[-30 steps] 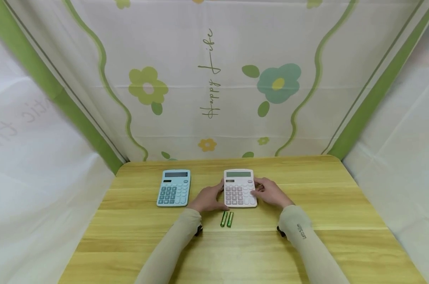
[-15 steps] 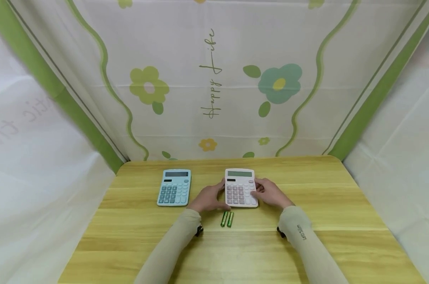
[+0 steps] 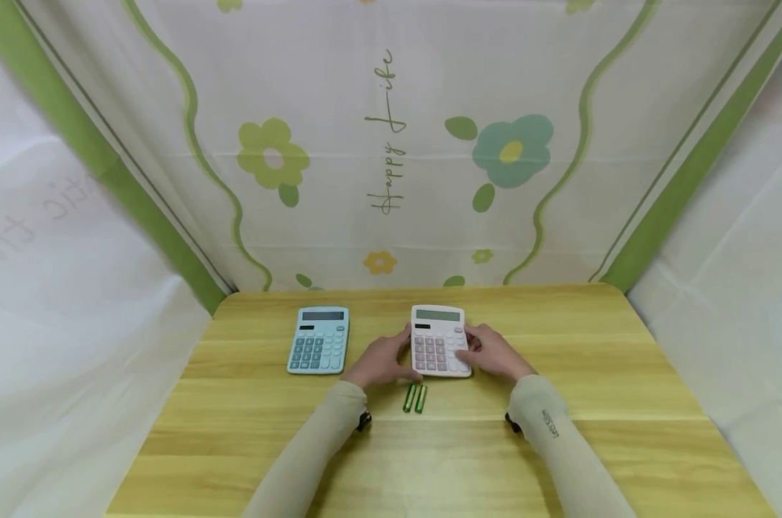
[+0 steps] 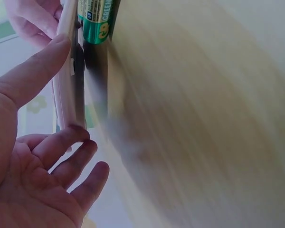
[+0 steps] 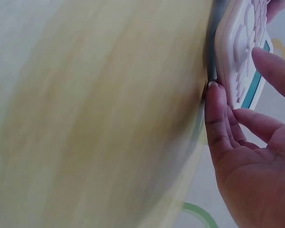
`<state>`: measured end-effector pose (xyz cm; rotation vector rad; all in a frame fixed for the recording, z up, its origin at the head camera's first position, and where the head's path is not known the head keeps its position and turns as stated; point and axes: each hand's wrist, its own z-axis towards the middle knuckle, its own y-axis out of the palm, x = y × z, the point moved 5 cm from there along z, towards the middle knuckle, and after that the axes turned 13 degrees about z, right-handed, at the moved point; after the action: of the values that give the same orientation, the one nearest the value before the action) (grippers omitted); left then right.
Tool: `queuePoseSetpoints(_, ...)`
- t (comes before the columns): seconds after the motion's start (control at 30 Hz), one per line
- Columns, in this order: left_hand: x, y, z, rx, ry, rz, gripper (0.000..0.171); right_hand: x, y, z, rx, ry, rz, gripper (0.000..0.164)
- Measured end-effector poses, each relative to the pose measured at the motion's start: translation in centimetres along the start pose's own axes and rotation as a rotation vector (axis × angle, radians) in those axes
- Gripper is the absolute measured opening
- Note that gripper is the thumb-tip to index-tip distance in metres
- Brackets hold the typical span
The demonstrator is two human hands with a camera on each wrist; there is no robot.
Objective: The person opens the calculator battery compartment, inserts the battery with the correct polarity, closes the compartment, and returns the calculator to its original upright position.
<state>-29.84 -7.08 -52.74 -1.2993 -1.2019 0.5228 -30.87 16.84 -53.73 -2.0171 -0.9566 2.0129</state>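
A pale pink calculator (image 3: 437, 339) lies between both hands, face up, at the middle of the table. My left hand (image 3: 383, 361) holds its left side, the thumb at the near left corner and fingers along the edge. My right hand (image 3: 493, 351) grips the right side, thumb over the keys and fingertips at the lower edge, as the right wrist view shows. Two green batteries (image 3: 415, 398) lie side by side just in front of the calculator; in the left wrist view a green battery (image 4: 96, 21) shows close to its edge.
A light blue calculator (image 3: 318, 342) lies to the left on the wooden table (image 3: 546, 460). Behind the table hangs a white curtain (image 3: 326, 230) with printed flowers, and white cloth also closes in both sides.
The pink calculator has shifted very slightly to the right, with the left thumb following along its near corner. The right hand, the batteries and the blue calculator stay practically in place.
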Motion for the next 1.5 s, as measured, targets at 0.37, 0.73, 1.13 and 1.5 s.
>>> queuePoseSetpoints(0.37,0.5,-0.6,-0.1,0.011,0.006,-0.044,0.118,-0.1,-0.1,0.2,-0.003,-0.014,-0.012,0.069)
queuePoseSetpoints(0.73,1.1,-1.3,-0.3,0.038,0.024,-0.056,0.111,-0.2,0.0,0.1,0.009,-0.022,-0.005,0.071)
queuePoseSetpoints(1.13,1.6,-1.7,-0.8,0.066,0.038,-0.026,0.107,-0.4,0.2,-0.4,-0.004,0.012,0.008,0.072)
queuePoseSetpoints(1.5,2.5,-2.1,-1.0,0.082,0.053,-0.019,0.103,-0.3,0.0,-0.4,-0.007,0.02,0.012,0.064)
